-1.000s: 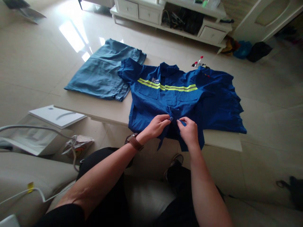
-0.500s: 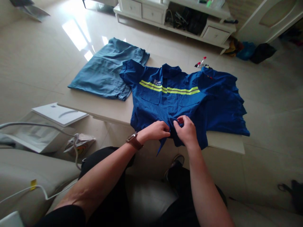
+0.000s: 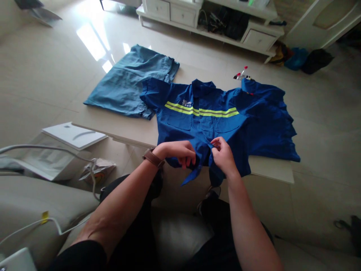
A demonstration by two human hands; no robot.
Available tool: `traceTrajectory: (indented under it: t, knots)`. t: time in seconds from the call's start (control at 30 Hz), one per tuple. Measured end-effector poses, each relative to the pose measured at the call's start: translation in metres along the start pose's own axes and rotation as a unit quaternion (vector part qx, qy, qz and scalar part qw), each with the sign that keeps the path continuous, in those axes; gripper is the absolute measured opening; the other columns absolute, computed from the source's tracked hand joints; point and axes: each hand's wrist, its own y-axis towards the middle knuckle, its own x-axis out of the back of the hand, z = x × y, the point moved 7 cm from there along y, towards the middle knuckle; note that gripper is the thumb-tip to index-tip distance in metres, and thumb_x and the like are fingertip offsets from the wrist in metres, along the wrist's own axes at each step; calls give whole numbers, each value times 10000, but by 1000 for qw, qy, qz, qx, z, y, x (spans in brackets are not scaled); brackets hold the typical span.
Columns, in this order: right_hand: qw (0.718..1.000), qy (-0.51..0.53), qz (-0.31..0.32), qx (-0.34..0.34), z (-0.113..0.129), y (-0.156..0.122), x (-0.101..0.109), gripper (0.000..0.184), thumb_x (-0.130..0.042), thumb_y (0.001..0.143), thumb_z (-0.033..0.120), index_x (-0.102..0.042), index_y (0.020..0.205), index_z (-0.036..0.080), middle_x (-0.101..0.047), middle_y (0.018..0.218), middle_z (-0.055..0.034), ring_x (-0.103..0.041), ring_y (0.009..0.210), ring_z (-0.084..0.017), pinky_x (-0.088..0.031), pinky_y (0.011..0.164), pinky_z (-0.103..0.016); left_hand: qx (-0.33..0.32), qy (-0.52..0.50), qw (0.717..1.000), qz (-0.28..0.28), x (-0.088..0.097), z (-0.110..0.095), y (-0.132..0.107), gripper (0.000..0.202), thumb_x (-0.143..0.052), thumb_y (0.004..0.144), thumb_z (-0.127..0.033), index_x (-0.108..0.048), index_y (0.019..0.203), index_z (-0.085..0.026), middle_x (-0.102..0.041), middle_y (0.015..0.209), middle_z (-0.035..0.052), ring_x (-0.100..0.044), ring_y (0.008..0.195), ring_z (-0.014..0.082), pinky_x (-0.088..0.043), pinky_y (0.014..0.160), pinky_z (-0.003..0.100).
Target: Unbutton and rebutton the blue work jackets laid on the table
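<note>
Light-blue garment [image 3: 121, 86]: table's [image 3: 135, 131] left end, cut hard to make out. Left hand [image 3: 179, 151]: table's near edge, fingers half curled; cannot tell whether they grip cloth. Blue shirt [image 3: 183, 122]: table's middle, hem overhanging. Right hand [image 3: 224, 156]: table's near edge, nearly closed, pinching the shirt's front edge. Bottles [image 3: 244, 71]: table's far edge, bases hidden.

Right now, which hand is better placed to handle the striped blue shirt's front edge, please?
Probably the right hand: it pinches the front edge, while the left hand shows no clear grip.
</note>
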Motion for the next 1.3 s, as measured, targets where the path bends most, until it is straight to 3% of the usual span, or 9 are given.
traceTrajectory:
  t: [0.07, 0.17, 0.23, 0.33, 0.5, 0.67, 0.87, 1.03, 1.3]
  knots:
    - [996, 89, 7, -17, 2, 1, -2, 224, -507, 682, 237, -574, 895, 242, -604, 763, -4, -543, 707, -190, -407, 646, -297, -97, -34, 987, -126, 20, -13, 0, 243, -684, 845, -384, -667, 784, -150, -668, 688, 25, -649, 563, 143, -442, 530, 234]
    - [979, 195, 31, -48, 7, 0, -5, 256, -505, 629, 265, -579, 873, 242, -592, 768, 4, -507, 695, -170, -378, 606, -273, -207, 5, 930, -305, 31, -25, 0, 354, -829, 756, -437, -609, 820, -168, -632, 778, -9, -585, 639, 111, -440, 588, 233]
    - [966, 245, 43, -66, 13, -2, -5, 260, -522, 613, 268, -599, 861, 243, -611, 810, 0, -538, 748, -168, -400, 621, -263, -231, 67, 900, -364, 26, -27, 3, 398, -888, 708, -405, -604, 866, -177, -625, 839, -13, -567, 723, 122, -449, 651, 247]
    - [949, 300, 44, -89, 16, -6, 1, 229, -595, 604, 267, -624, 830, 245, -628, 868, -5, -572, 814, -165, -430, 631, -248, -232, 155, 864, -419, 16, -29, 4, 322, -860, 761, -317, -595, 891, -187, -620, 898, -2, -577, 813, 150, -462, 738, 278]
    - [933, 333, 66, -121, 10, -7, 5, 329, -693, 590, 262, -610, 908, 251, -628, 889, 21, -534, 668, -119, -410, 561, -238, -199, 223, 851, -431, 2, -33, 1, 280, -781, 860, -376, -626, 1017, -203, -639, 1038, 28, -624, 861, 173, -477, 753, 293]
    - [954, 278, 56, -102, 7, -4, 6, 355, -696, 597, 312, -583, 929, 256, -653, 896, 15, -524, 633, -127, -412, 554, -252, -154, 285, 844, -427, -2, -40, -2, 141, -560, 1004, -262, -679, 1066, -219, -681, 1077, 52, -659, 897, 185, -478, 798, 300]
    - [971, 222, 26, -88, 5, 1, 6, 357, -728, 587, 364, -613, 898, 232, -650, 799, 7, -558, 687, -159, -442, 615, -271, -177, 185, 851, -459, 14, -38, -8, 125, -604, 956, -167, -721, 945, -210, -717, 1029, 39, -655, 914, 181, -486, 857, 291]
    - [979, 191, -16, -68, -2, 4, 7, 343, -748, 613, 413, -666, 873, 204, -695, 812, -23, -628, 780, -194, -504, 748, -325, -224, 107, 858, -449, 17, -39, -8, 97, -644, 888, -107, -708, 864, -175, -698, 957, 23, -609, 855, 147, -468, 832, 258]
    - [994, 97, -52, -5, 5, 0, 5, 341, -729, 753, 489, -706, 895, 180, -731, 836, -52, -658, 794, -216, -522, 787, -349, -251, 141, 873, -393, 12, -44, -6, 111, -635, 870, -107, -728, 862, -166, -680, 913, 20, -587, 800, 136, -439, 761, 246]
